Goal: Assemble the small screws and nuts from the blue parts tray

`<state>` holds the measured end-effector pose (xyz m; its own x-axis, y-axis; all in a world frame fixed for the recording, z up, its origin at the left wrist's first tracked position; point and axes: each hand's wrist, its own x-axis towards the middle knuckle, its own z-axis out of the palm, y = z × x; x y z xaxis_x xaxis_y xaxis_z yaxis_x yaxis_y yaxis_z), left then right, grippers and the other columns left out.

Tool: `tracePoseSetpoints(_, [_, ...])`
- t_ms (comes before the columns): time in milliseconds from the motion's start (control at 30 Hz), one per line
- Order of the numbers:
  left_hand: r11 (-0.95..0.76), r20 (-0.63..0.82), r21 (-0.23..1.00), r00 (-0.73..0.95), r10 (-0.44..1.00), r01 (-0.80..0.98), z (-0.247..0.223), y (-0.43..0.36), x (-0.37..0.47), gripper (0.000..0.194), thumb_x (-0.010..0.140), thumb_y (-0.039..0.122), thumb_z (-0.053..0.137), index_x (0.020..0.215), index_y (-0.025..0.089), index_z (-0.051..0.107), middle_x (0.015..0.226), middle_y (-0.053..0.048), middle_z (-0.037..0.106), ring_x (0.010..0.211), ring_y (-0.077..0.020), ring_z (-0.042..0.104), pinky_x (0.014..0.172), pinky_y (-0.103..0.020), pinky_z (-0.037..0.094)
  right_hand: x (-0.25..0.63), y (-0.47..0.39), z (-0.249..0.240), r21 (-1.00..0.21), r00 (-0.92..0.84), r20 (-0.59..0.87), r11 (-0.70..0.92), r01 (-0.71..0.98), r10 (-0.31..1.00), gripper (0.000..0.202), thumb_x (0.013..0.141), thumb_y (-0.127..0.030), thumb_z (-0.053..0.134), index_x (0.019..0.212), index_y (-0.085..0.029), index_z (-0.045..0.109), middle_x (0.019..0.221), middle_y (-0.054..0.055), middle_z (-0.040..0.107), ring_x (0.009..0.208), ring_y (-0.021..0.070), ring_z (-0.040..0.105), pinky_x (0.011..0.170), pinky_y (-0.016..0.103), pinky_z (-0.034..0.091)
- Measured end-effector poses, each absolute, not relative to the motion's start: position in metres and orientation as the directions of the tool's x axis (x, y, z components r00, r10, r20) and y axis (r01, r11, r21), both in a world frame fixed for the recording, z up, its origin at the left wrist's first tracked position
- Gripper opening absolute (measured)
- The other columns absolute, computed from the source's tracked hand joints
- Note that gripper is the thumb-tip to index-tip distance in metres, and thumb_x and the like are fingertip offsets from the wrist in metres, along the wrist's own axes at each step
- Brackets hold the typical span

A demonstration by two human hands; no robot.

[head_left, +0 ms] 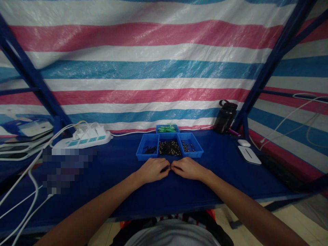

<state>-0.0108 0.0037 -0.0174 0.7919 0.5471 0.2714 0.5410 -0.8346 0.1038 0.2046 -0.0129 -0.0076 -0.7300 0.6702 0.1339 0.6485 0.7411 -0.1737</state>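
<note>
My left hand (155, 169) is closed in a pinch on a small dark part (168, 167), its kind too small to tell. Fingertip to fingertip with it, my right hand (188, 168) is pinched at the other end, where a tiny piece is mostly hidden. Just beyond both hands stand three blue bins. Dark slim pieces (150, 150) lie in the left bin (139, 154). A heap of small black and brass-coloured parts (169, 148) fills the middle one. Several small metallic pieces (188, 147) are scattered in the right bin (200, 149).
Behind the bins, another blue bin (157, 128) holds green items (167, 128). A power strip (84, 139) with chargers and white cables (32, 171) occupies the left side. At the right are a dark bottle (225, 117), a white case (244, 142) and a white flat device (249, 154).
</note>
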Motion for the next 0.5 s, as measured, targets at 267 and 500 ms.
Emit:
tracePoseSetpoints(267, [-0.834, 0.260, 0.103, 0.795, 0.548, 0.542, -0.0151, 0.0032, -0.0104, 0.012, 0.091, 0.028, 0.048, 0.090, 0.019, 0.057, 0.082, 0.000, 0.062, 0.075, -0.0138, 0.060, 0.064, -0.022, 0.040, 0.2047, -0.0134, -0.0064, -0.178, -0.728, 0.127, 0.737, 0.652, 0.674, 0.021, 0.095, -0.027, 0.043, 0.088, -0.017, 0.060, 0.078, 0.004, 0.068, 0.071, 0.0143, 0.063, 0.062, 0.022, 0.035])
tracePoseSetpoints(500, [-0.833, 0.269, 0.095, 0.792, 0.549, 0.545, -0.0150, 0.0026, -0.0105, 0.012, 0.091, 0.028, 0.048, 0.089, 0.020, 0.056, 0.081, 0.001, 0.061, 0.074, -0.0136, 0.059, 0.063, -0.022, 0.039, 0.2048, -0.0128, -0.0081, -0.183, -0.726, 0.127, 0.735, 0.653, 0.676, 0.022, 0.096, -0.027, 0.042, 0.087, -0.017, 0.059, 0.078, 0.004, 0.068, 0.071, 0.0143, 0.062, 0.063, 0.022, 0.035])
